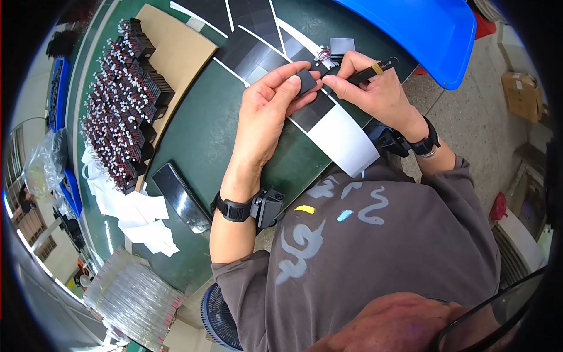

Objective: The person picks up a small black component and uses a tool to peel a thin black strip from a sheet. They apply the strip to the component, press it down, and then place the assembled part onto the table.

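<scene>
My left hand [267,102] is closed on a small flat black square piece [305,83], pinched between thumb and fingers above the table. Close beside it, my right hand [381,94] grips a slim black hand tool [372,72] with a tan band; its exact kind is unclear. The right fingertips come very near the left fingers. Beneath both hands runs a white strip [346,141] bearing dark squares. Just beyond the right hand lies a small black block [342,46] beside thin dark wires and white connectors.
Many black wired parts [126,100] stand on a cardboard sheet [176,44] at left. Nearer are a dark phone [182,198] and crumpled white paper [138,214]. Dark-squared sheets [252,50] cover the green table's [199,129] far side. A blue tray [434,35] sits far right.
</scene>
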The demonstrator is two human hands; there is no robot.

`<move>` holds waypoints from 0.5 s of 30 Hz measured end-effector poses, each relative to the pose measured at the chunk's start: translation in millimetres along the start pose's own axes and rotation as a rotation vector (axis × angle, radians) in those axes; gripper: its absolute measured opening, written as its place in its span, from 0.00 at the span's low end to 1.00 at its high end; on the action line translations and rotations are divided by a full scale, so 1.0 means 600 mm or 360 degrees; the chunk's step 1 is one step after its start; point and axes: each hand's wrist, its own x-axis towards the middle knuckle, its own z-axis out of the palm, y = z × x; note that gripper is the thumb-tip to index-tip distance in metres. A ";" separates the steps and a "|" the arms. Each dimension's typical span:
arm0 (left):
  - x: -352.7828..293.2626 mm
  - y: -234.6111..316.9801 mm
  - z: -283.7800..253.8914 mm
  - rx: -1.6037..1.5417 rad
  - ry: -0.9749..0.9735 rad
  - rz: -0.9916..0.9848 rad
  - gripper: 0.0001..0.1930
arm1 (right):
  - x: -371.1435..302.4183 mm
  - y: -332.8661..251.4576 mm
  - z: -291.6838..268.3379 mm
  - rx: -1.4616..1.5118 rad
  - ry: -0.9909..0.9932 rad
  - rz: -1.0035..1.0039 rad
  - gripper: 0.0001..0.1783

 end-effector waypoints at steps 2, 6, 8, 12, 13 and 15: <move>0.000 0.001 0.000 -0.0003 -0.0001 0.0000 0.18 | 0.001 0.003 0.001 0.0014 -0.0003 -0.0019 0.14; 0.000 0.004 -0.006 0.0000 -0.0002 -0.0004 0.18 | 0.007 -0.003 0.004 0.0039 -0.0041 0.0056 0.12; 0.000 0.005 -0.007 -0.0010 -0.0003 -0.0012 0.18 | 0.001 -0.001 0.004 0.0100 -0.0045 -0.0126 0.12; -0.003 0.010 -0.010 -0.0022 0.0001 -0.0026 0.19 | -0.017 -0.011 0.004 0.0329 -0.0068 -0.0605 0.10; -0.005 0.012 -0.010 -0.0013 0.0002 -0.0033 0.19 | -0.023 -0.019 0.005 0.0435 -0.0077 -0.0714 0.10; -0.007 0.016 -0.011 0.0003 -0.0002 -0.0043 0.19 | -0.031 -0.035 0.008 0.0541 -0.0078 -0.0822 0.10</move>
